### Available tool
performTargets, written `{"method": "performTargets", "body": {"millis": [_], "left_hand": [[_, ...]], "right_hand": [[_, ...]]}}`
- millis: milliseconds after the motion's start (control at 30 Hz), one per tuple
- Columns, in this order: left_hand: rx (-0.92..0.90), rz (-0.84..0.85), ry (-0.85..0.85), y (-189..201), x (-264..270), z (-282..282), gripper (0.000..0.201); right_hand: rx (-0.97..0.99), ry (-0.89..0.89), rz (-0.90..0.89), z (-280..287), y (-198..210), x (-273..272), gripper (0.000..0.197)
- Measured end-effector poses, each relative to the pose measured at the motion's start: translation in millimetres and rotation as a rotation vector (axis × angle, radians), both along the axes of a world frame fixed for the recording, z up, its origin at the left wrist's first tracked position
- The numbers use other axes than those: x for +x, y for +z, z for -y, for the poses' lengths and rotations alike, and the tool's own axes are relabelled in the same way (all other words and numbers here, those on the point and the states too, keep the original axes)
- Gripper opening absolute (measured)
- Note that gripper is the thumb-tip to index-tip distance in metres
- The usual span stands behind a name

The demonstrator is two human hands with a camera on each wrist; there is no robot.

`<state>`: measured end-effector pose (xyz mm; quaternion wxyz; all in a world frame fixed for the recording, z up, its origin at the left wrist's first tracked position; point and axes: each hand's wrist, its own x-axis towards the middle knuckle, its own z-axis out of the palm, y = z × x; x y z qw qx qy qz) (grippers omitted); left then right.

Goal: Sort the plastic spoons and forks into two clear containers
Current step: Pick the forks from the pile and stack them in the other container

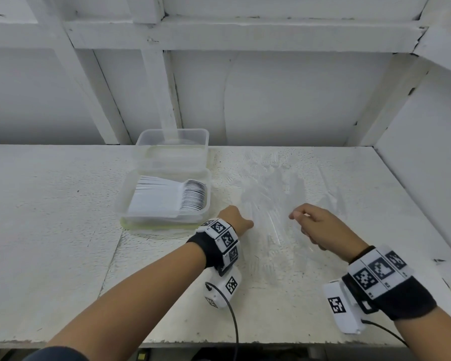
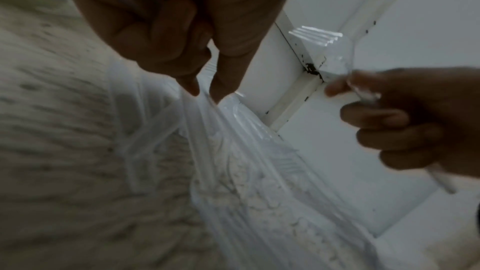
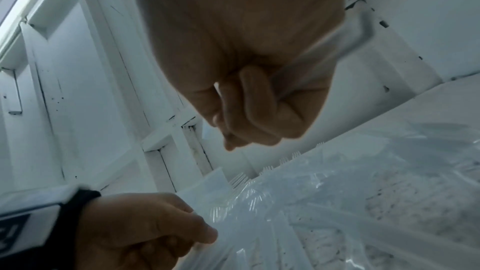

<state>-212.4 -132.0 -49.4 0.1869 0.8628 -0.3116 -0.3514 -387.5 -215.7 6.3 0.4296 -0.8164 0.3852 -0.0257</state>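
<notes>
Both forearms, each banded with a black strap and white coded marker blocks, are seen reaching over the white, rough-painted desk (image 1: 63, 204). On the right hand (image 1: 323, 227) the grip is closed round a clear plastic fork (image 2: 335, 56), pinched at the neck between thumb and forefinger with the other fingers curled about the handle (the tines are seen pointing up and away in the left wrist view). On the left hand (image 1: 236, 220) the grip is drawn together, thumb and forefinger tips (image 2: 221, 91) meeting on the near edge of the loose heap of clear plastic forks (image 1: 271, 194) that is spread on the desk between and beyond the hands; whether a single fork is actually pinched cannot be told.

Further back and to the left, the nearer clear rectangular container (image 1: 123, 204) is seen holding a neat fanned row of white plastic spoons (image 1: 182, 195). Just behind it, touching or nearly so, stands the farther clear rectangular container (image 1: 205, 142), in which nothing can be made out.

Several risks can be judged from this. Transparent forks on a pale desk are hard to separate by eye, so two nested forks could be lifted as one, or tangled tines could drag neighbours off the heap. A fork carried over the spoon container could be dropped short into it, spoiling the sort. The light farther container could also be nudged backwards if its rim is struck.
</notes>
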Motion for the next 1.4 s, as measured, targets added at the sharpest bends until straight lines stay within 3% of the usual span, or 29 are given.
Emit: {"method": "performTargets", "body": {"millis": [133, 233, 333, 567, 633, 733, 800, 933, 1033, 1167, 1233, 1400], "left_hand": [[-0.181, -0.198, 0.090, 7.6, 3.5, -14.1, 0.034], [-0.294, -0.264, 0.125, 17.1, 6.0, -29.5, 0.025], [-0.272, -0.215, 0.033, 24.2, 7.9, -45.9, 0.024], [-0.302, -0.270, 0.009, 21.8, 10.5, -69.1, 0.019], [-0.300, -0.246, 0.047, 21.7, 10.2, -68.8, 0.016], [-0.283, -0.193, 0.054, 20.8, 7.1, -63.8, 0.017], [-0.274, -0.180, 0.042, 19.4, 4.1, -56.2, 0.020], [-0.170, 0.009, -0.066, 11.0, -2.0, -30.0, 0.035], [-0.035, 0.102, -0.096, 3.7, -9.0, -12.0, 0.030], [0.021, 0.130, -0.120, -1.6, -10.5, -1.9, 0.023], [0.012, 0.130, -0.118, -2.3, -8.1, -2.2, 0.032], [-0.116, -0.085, -0.047, 9.1, -4.2, -11.8, 0.040]], "right_hand": [[-0.266, 0.189, -0.070, 7.7, -10.7, 11.0, 0.015], [-0.522, 0.539, -0.261, 15.5, -16.2, 20.0, 0.026], [-0.765, 0.811, -0.391, 22.0, -25.2, 31.6, 0.036], [-1.069, 1.088, -0.309, 23.7, -37.6, 47.6, 0.033], [-1.014, 1.020, -0.281, 21.5, -32.8, 48.7, 0.030], [-1.020, 0.814, -0.102, 29.9, -26.6, 43.1, 0.022], [-0.800, 0.706, 0.072, 29.8, -20.6, 34.1, 0.008], [-0.405, 0.339, 0.441, 25.7, -18.6, 24.7, 0.013], [-0.203, 0.065, 0.401, 15.6, -16.1, 24.3, 0.016], [0.104, -0.079, 0.420, 10.6, -14.3, 22.7, 0.022], [0.266, -0.132, 0.437, 7.7, -11.1, 21.1, 0.019], [0.250, -0.219, 0.409, 9.9, -8.3, 21.6, 0.021]]}}
